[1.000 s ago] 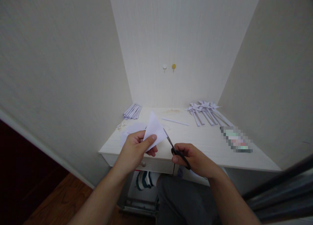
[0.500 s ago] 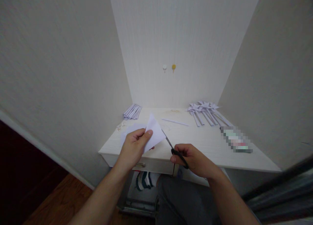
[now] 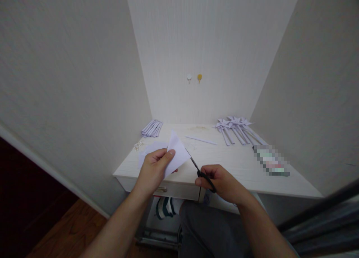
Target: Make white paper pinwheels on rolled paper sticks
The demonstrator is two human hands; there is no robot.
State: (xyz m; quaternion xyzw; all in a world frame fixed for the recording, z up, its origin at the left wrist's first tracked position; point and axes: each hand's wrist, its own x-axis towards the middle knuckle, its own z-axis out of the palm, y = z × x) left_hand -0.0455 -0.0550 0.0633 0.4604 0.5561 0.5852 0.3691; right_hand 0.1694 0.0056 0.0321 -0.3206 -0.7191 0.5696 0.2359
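Between thumb and fingers, my left hand pinches a white sheet of paper, held up above the front of the desk. My right hand grips black-handled scissors by the loops. The blades point up and left and meet the paper's right edge; part of them is hidden by the paper. Behind my left hand, more white paper lies on the desk. A single rolled paper stick rests farther back, beyond the scissors.
On the white desk, a bundle of paper sticks lies back left, near small pale bits. Several paper pinwheels are back right. A pixelated flat object lies at the right. Walls enclose the desk; my legs are below.
Almost nothing differs. The paper and scissors keep nearly the same place, and the whole view has shifted very slightly.
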